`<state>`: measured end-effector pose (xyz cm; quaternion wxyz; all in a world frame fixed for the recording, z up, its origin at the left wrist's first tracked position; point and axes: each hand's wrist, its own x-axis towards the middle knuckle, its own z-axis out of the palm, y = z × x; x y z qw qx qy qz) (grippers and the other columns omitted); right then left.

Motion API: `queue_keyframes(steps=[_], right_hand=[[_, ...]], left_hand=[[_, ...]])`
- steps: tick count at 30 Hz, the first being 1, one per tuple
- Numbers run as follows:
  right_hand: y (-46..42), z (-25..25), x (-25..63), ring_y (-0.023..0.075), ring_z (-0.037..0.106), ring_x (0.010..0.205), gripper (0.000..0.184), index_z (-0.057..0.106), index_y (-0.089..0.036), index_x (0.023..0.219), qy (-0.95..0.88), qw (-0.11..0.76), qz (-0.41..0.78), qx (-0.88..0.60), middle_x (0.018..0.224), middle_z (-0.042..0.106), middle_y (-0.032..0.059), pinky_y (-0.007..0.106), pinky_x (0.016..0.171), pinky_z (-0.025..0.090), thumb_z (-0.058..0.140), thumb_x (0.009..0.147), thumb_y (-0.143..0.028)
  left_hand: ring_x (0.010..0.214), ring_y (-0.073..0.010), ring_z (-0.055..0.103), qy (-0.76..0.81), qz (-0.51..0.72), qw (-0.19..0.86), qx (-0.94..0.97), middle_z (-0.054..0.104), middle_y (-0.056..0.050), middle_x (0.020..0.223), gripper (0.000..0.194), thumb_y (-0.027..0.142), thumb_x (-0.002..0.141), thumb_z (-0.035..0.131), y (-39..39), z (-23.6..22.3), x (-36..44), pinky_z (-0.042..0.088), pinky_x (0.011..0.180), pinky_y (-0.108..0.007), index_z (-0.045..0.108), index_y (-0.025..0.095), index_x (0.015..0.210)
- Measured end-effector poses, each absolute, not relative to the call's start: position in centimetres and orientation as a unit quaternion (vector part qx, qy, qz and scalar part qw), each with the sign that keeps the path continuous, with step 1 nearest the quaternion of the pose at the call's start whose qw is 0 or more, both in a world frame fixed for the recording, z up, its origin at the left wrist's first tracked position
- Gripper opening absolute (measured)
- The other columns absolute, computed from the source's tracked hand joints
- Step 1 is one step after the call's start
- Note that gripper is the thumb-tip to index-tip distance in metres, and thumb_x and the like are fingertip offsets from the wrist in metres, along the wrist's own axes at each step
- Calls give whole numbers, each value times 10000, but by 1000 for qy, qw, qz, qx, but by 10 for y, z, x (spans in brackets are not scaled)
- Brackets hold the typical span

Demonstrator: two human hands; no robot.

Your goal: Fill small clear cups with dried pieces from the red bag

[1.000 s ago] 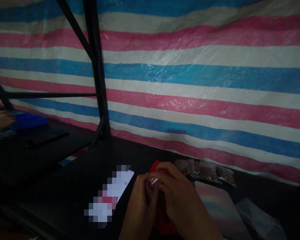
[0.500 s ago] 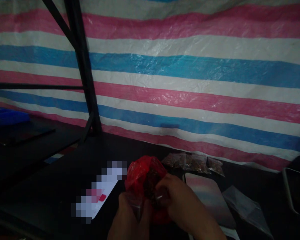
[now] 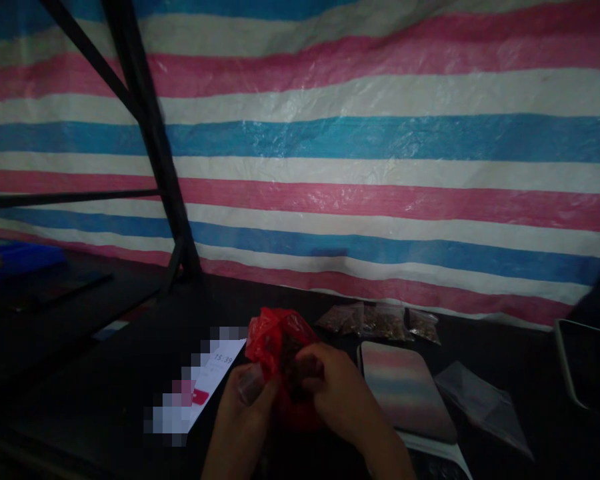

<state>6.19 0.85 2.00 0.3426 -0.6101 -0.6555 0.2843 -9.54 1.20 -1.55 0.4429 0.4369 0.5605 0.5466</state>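
Note:
A red plastic bag [image 3: 270, 340] with dark contents sits on the black table [image 3: 130, 373] near its front. My left hand [image 3: 243, 417] pinches a small clear plastic bag [image 3: 253, 385] against the red bag's left side. My right hand [image 3: 333, 397] is closed, fingers at the red bag's open mouth, touching the dark contents. What the right fingers hold is too dark to make out.
Several small clear packets of brown bits [image 3: 377, 320] lie behind the hands by a striped tarp [image 3: 380, 167]. A flat reflective slab [image 3: 403, 390] and an empty clear bag [image 3: 480, 403] lie right. A lit phone [image 3: 200, 393] lies left. A black frame post [image 3: 150, 140] stands left.
The red bag has come into full view between my hands. My right fingers have moved to its mouth, and the view has shifted right.

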Motion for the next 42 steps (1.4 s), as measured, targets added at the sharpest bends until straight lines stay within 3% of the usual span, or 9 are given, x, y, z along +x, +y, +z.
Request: queue_keyframes(steps=[3,7,12,20,26,30,34,39,42], right_hand=[[10,22,69,218,744,984,389,776,-237,1075,-651,362,304,-595,1022,811,24,312,877,521,609,804,-13],[6,37,74,209,732,1071,378,763,-211,1123,-640,414,343,-548,1125,808,36,324,985,505,612,832,-22],[-10,64,62,166,701,1092,376,777,-249,1096,-671,446,322,-497,1133,779,-13,271,1004,477,652,819,-27],[-20,70,26,168,647,1178,566,800,-326,1150,-765,393,241,-451,1223,718,-18,270,1038,461,539,831,62],[-12,70,34,194,645,1199,486,787,-282,1182,-764,415,207,-448,1282,704,32,311,1075,472,508,916,12],[6,57,53,208,636,1221,487,777,-246,1160,-739,379,154,-535,1297,696,50,339,1101,458,530,858,45],[26,37,60,263,667,1146,483,801,-221,1092,-738,267,134,-605,1178,747,65,387,1027,485,594,760,63],[37,24,54,330,620,1227,495,804,-202,1097,-732,240,113,-627,1246,739,106,462,1053,432,589,738,63],[38,21,52,322,622,1239,486,796,-211,1119,-732,240,123,-625,1245,753,95,463,1071,408,619,746,45]], left_hand=[[838,-301,710,575,530,385,491,698,-61,918,452,566,761,732,11,-17,-106,605,774,-475,602,217,1018],[957,-327,633,589,529,252,556,606,-92,1041,389,560,740,720,11,-19,-119,545,910,-530,628,239,938],[955,-346,596,570,507,250,596,652,-93,944,279,490,733,706,8,-12,-118,505,911,-527,677,251,873],[976,-346,618,579,496,269,588,648,-102,985,251,408,782,602,5,-11,-113,522,895,-526,632,237,963],[955,-329,599,584,506,269,575,638,-106,991,312,510,795,594,3,-10,-114,514,900,-514,613,236,943],[987,-349,585,608,524,253,539,588,-130,1050,391,568,755,596,6,-11,-113,500,946,-548,569,233,953],[880,-330,664,604,503,308,536,659,-96,947,309,453,744,645,12,-10,-108,543,811,-478,561,242,953],[731,-262,726,592,491,373,518,723,-6,795,285,188,723,641,27,-6,-97,519,676,-358,562,257,988],[688,-235,721,588,516,397,480,709,19,759,301,163,700,627,36,-6,-92,533,657,-339,550,248,978]])
